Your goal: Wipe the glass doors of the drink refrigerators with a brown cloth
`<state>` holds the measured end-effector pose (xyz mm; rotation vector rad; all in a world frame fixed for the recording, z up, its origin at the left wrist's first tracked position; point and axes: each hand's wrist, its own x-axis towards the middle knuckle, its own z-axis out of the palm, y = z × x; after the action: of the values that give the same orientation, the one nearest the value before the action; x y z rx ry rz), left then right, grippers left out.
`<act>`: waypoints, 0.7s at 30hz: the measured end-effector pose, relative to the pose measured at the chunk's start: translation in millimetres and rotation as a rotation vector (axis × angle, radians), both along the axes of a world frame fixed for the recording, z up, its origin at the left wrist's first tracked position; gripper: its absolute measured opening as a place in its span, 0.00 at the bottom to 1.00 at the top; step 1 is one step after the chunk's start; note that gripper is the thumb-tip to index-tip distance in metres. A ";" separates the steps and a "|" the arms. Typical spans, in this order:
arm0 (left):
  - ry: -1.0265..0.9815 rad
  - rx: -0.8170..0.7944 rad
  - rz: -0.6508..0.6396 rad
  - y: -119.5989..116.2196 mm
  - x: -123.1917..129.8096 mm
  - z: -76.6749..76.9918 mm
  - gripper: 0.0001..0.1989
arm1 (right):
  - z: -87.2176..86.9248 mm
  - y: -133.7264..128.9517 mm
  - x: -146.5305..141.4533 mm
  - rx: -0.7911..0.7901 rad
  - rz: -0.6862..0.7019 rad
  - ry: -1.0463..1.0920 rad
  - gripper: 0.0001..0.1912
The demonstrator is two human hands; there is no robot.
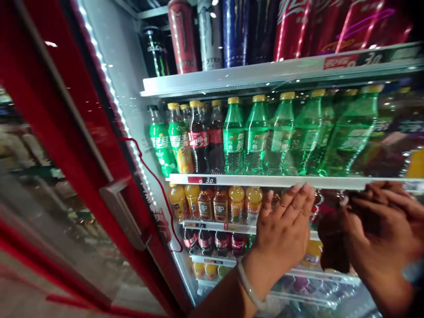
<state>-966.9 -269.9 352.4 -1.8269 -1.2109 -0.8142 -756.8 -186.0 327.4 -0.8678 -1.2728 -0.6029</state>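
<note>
My left hand (283, 225), with a pale bangle (248, 285) on the wrist, is raised in front of the drinks cooler. Its fingers are stretched out and hold nothing; I cannot tell whether they touch the glass. To the right, my right hand (384, 234) is blurred, its thumb apart from its extended fingers. A dark shape (334, 245) beside it looks like a reflection. Behind the hands, green soda bottles (258, 137) with yellow caps stand on a white shelf (238, 179). Orange drink bottles (236, 203) fill the shelf below.
Tall cans (183, 37) line the top shelf, and small cola bottles (221, 242) stand lower down. At left is a red door frame (66, 154) with a grey handle (122, 216). A red cord (159, 187) hangs along the cooler's lit inner edge.
</note>
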 end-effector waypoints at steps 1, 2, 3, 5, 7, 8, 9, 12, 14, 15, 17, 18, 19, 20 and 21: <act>-0.015 -0.007 -0.021 0.1 -4.8 1.2 0.30 | 8.5 -4.4 -13.1 0.048 -0.002 0.083 0.13; -0.023 -0.012 -0.041 0.4 -9.6 2.2 0.30 | 16.0 -8.4 -28.4 0.057 -0.004 0.090 0.14; -0.023 -0.015 -0.060 0.8 -14.6 3.0 0.30 | 21.2 -11.7 -44.4 0.083 0.000 0.048 0.14; -0.006 -0.018 -0.096 1.4 -24.8 2.8 0.30 | 21.8 -15.3 -70.9 0.147 0.047 -0.101 0.13; -0.002 -0.018 -0.116 1.1 -35.1 0.3 0.31 | 8.8 -15.1 -80.9 0.218 0.086 -0.237 0.13; -0.006 -0.020 -0.116 0.3 -40.2 -1.6 0.31 | -0.7 -14.1 -78.9 0.239 0.091 -0.277 0.13; -0.014 -0.022 -0.110 -0.9 -45.3 -3.6 0.31 | -10.4 -12.9 -73.2 0.243 0.086 -0.303 0.14; -0.028 -0.021 -0.087 -6.2 -60.3 -9.0 0.31 | -25.4 -12.6 -52.0 0.199 0.101 -0.330 0.13; -0.025 -0.020 -0.080 -10.1 -69.0 -11.7 0.31 | -15.8 -18.2 -52.2 0.148 0.117 -0.234 0.12; -0.024 -0.022 -0.075 -11.7 -72.6 -12.9 0.31 | -5.9 -22.9 -59.4 0.112 0.104 -0.129 0.13; -0.027 -0.031 -0.064 -13.9 -77.8 -16.0 0.30 | 17.6 -33.9 -85.3 0.020 0.042 0.115 0.15; -0.037 -0.032 -0.058 -14.4 -79.7 -17.9 0.30 | 27.7 -39.0 -101.3 -0.040 0.014 0.210 0.16; -0.049 -0.028 -0.057 -14.6 -81.3 -19.9 0.31 | 34.7 -43.1 -117.0 -0.051 0.038 0.182 0.16; -0.062 -0.023 -0.057 -14.6 -82.9 -21.9 0.31 | 37.3 -45.8 -130.8 -0.016 0.090 0.086 0.15; -0.074 -0.018 -0.061 -14.8 -84.7 -23.6 0.31 | 35.4 -47.2 -141.2 0.024 0.142 -0.024 0.15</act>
<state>-1051.6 -284.7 328.8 -1.8708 -1.2176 -0.9142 -898.0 -233.2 362.8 -0.7455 -1.3339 -0.5155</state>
